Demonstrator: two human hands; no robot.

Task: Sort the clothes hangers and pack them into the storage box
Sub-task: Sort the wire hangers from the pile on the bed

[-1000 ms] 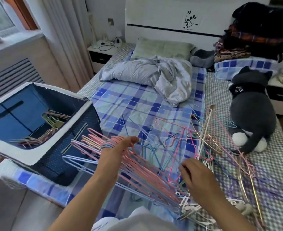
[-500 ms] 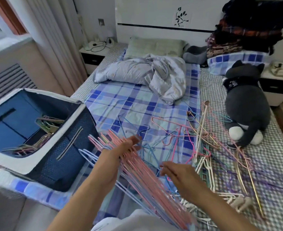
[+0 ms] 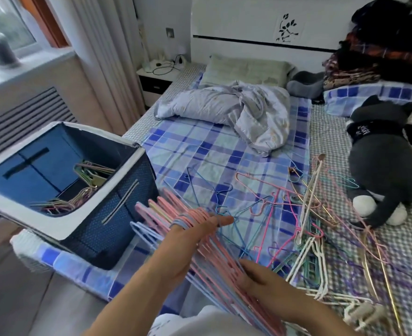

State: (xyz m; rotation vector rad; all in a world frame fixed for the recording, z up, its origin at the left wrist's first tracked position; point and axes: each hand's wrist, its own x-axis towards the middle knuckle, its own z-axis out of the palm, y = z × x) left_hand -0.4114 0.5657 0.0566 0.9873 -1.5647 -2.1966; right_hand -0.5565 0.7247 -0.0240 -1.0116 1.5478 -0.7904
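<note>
A stacked bundle of pink and light-blue hangers [image 3: 162, 214] slants across the bed's near edge. My left hand [image 3: 188, 241] grips it by the gathered hooks. My right hand [image 3: 268, 284] lies against the bundle's lower right end, fingers curled onto the wires. A loose tangle of coloured wire hangers [image 3: 285, 209] and white plastic ones [image 3: 314, 267] is spread over the bed to the right. The dark blue storage box [image 3: 117, 209] with a white rim stands at the bed's left corner, open, with several hangers [image 3: 86, 187] inside.
A grey plush cat [image 3: 382, 170] sits at the right by the loose hangers. A crumpled light quilt [image 3: 236, 110] and pillow lie at the head of the bed. Piled clothes [image 3: 384, 49] are at the back right. A nightstand [image 3: 156, 78] stands left of the bed.
My right hand has moved left from the loose pile onto the lower end of the bundle. The bundle has tilted steeper in my left hand.
</note>
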